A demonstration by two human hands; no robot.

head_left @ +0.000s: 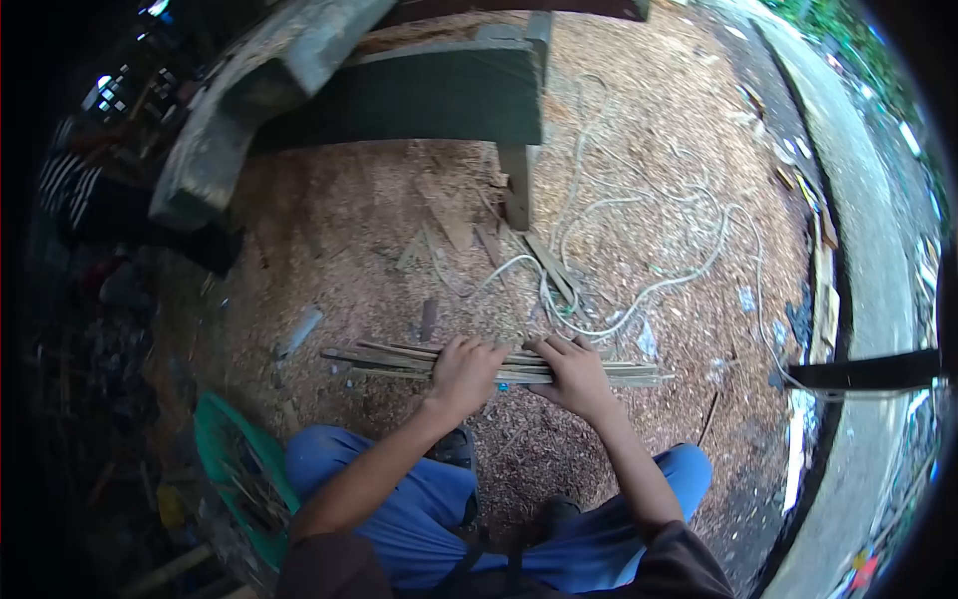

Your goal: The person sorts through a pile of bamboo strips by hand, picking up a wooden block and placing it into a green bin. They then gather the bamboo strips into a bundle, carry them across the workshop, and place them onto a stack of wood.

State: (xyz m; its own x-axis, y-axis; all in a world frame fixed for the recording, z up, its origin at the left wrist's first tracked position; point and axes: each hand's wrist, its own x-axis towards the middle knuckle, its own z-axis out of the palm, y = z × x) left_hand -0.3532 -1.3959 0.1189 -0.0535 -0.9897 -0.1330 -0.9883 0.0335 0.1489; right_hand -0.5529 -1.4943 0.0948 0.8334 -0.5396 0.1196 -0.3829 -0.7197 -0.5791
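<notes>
A bundle of thin wooden strips (634,374) lies crosswise in front of my knees, just above the shaving-covered ground. My left hand (467,374) is wrapped over the bundle left of its middle, and my right hand (574,371) grips it a little further right. The two hands are close together but apart. Strip ends stick out on both sides, uneven at the left end. Both thumbs' tips are hard to make out.
A wooden bench-like frame (419,95) stands ahead. Pale rope (679,280) lies in loops at the right, near loose wood pieces (551,268). A green basin (215,449) with scraps is at the left. A concrete edge (868,250) runs along the far right.
</notes>
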